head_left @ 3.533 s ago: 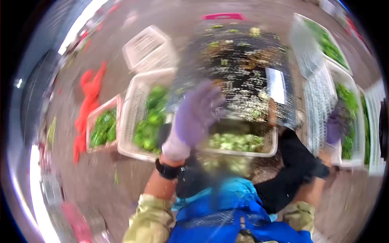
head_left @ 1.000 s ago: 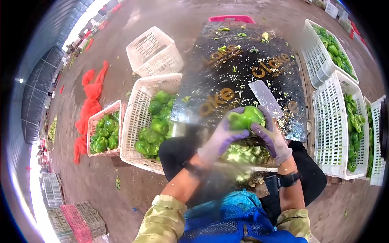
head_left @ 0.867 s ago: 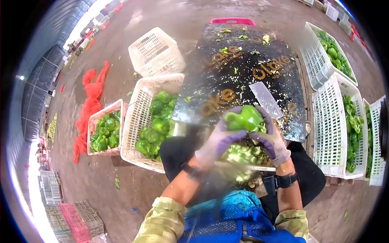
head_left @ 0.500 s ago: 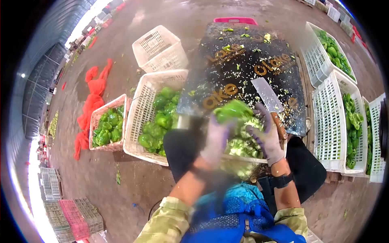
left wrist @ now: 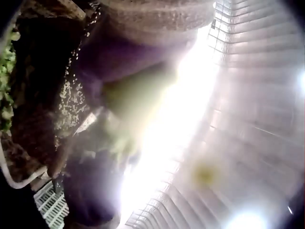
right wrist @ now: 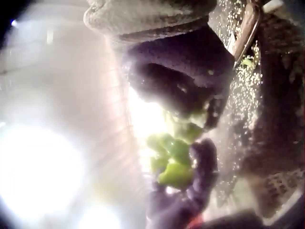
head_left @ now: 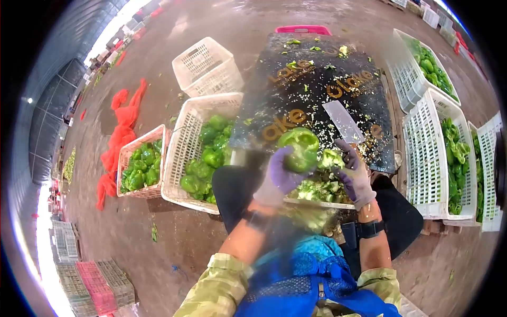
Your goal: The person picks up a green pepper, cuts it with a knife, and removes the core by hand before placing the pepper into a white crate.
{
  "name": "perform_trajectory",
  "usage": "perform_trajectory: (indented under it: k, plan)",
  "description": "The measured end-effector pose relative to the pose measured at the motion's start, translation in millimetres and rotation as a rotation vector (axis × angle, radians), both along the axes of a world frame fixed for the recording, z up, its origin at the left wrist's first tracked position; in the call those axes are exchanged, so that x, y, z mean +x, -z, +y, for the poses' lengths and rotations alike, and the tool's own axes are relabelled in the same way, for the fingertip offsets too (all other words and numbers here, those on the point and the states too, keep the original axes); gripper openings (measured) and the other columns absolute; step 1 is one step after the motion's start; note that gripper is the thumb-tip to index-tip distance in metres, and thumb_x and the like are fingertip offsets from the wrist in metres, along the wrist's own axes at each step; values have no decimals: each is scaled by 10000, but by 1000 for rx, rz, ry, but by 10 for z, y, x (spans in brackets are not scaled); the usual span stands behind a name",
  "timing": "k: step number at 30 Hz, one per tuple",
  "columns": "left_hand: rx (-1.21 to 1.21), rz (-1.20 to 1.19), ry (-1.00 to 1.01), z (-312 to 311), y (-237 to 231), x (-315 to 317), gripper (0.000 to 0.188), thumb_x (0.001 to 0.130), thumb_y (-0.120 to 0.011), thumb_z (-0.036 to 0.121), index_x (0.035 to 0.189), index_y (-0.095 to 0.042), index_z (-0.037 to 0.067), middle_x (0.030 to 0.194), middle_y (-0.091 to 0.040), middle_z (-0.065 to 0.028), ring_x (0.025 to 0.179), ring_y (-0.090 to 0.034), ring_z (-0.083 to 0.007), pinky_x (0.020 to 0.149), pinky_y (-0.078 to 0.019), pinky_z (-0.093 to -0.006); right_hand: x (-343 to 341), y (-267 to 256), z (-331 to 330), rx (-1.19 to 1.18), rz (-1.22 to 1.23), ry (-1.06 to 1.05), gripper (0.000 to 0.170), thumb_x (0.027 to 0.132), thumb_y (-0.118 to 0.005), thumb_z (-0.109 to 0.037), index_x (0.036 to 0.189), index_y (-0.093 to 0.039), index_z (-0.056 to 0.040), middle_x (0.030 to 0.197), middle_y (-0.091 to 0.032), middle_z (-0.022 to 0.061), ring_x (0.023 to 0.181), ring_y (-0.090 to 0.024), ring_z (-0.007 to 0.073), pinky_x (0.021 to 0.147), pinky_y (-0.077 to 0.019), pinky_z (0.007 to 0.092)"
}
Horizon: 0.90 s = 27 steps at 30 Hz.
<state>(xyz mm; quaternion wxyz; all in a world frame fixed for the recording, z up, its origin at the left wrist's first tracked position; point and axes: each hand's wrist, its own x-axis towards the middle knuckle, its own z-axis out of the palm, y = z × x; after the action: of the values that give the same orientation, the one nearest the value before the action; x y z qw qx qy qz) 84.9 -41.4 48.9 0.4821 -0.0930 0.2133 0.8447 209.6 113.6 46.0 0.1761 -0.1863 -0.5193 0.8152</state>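
A dark, seed-strewn surface (head_left: 256, 113) fills the upper centre of the frame; left of it stands a white crate (head_left: 170, 174) of green peppers (head_left: 203, 164). On the surface, right of centre, a broad-bladed knife (head_left: 343, 121) points away from my right grip (head_left: 357, 178). Near mid-frame my left grip (head_left: 279, 175) is curled round one green pepper (head_left: 299, 148); just beside it, my right pinches a pale green chunk (head_left: 331, 158). Pale trimmings (head_left: 317, 192) lie below.
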Motion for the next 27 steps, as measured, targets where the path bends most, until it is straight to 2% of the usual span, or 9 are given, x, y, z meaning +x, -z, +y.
perform_trajectory:
  k: [6,9,10,12,19,22,23,24,27]
  plan:
    - [-57,9,-24,-51,79,-21,467,843,-525,192,1284,-425,76,1241,-517,-142,1118,-532,-320,911,-472,-533,-194,-281,-42,725,122,329,560,687,-453,151,1219,-533,-3,1091,-610,116,1013,-577,204,912,-452,308]
    - [-157,441,-50,-133,527,-124,457,843,-522,201,1283,-440,109,1240,-518,-125,1095,-544,-307,899,-473,-522,-320,-321,18,1533,85,685,518,649,-534,93,1143,-587,-54,1056,-624,88,974,-588,245,827,-506,347]
    - [-169,441,-58,-152,484,-103,459,843,-522,204,1285,-440,116,1242,-518,-121,1095,-544,-304,898,-474,-522,-458,131,62,1647,-29,653,414,713,-548,51,1089,-612,-112,1021,-622,80,992,-582,249,823,-505,366]
    - [-195,441,-74,-188,397,-64,461,842,-523,211,1288,-438,129,1248,-517,-115,1094,-545,-298,895,-475,-521,-521,668,191,1849,-373,-73,346,763,-554,9,1051,-624,-167,987,-620,76,970,-589,246,790,-512,359]
    - [-146,211,-108,-249,451,-183,467,844,-530,220,1289,-433,119,1257,-512,-114,1139,-515,-307,912,-451,-521,-509,172,19,1723,-175,586,355,777,-547,28,1065,-646,-155,1019,-620,99,930,-598,253,731,-514,385]
    - [-143,299,-85,-187,452,-166,471,850,-522,220,1297,-419,115,1278,-489,-129,1143,-508,-319,935,-428,-543,-430,753,194,1743,-374,-11,402,773,-554,55,1095,-645,-167,1054,-620,114,990,-593,240,829,-527,361]
    - [-132,241,-70,-190,423,-160,472,852,-519,220,1299,-415,114,1285,-481,-134,1144,-506,-323,942,-420,-550,-414,833,205,1629,-444,177,427,778,-540,75,1105,-644,-179,1101,-615,127,1011,-584,252,860,-511,351]
    - [-90,-21,-82,-231,238,-85,471,853,-517,217,1299,-413,108,1286,-479,-140,1142,-507,-327,946,-415,-556,-367,485,129,1494,-341,253,446,784,-527,90,1161,-604,-136,1155,-593,121,1029,-571,253,888,-494,333]
    - [-192,478,-92,-228,862,-189,427,860,-508,207,1265,-451,85,1256,-511,-135,1123,-523,-324,909,-450,-541,-381,311,142,53,209,267,490,840,-524,53,1307,-467,-86,1247,-523,88,1101,-524,188,907,-474,351]
